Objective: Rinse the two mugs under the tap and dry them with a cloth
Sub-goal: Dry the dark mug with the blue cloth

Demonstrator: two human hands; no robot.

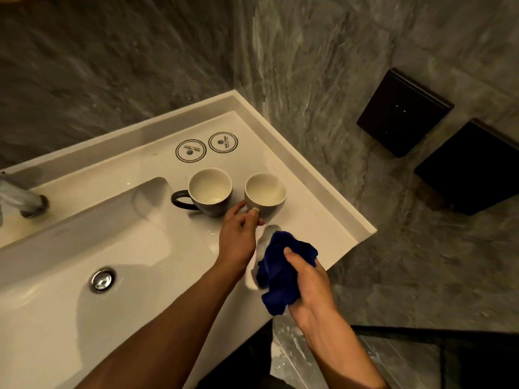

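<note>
Two grey mugs with pale insides stand upright side by side on the white counter to the right of the basin. The left mug (210, 192) has a dark handle pointing left. My left hand (238, 237) grips the handle of the right mug (265, 192) at its near side; the handle itself is hidden by my fingers. Just in front of the mugs, my right hand (309, 282) holds a crumpled dark blue cloth (280, 273) above the counter's front corner. The tap (24, 200) sticks out at the far left, with no water running.
The white basin (84, 248) with a chrome drain plug (102, 279) fills the left. Two round printed coasters (191, 150) lie behind the mugs. The raised counter rim (323, 175) meets a grey marble wall carrying two black boxes (404, 112). A glass panel stands below right.
</note>
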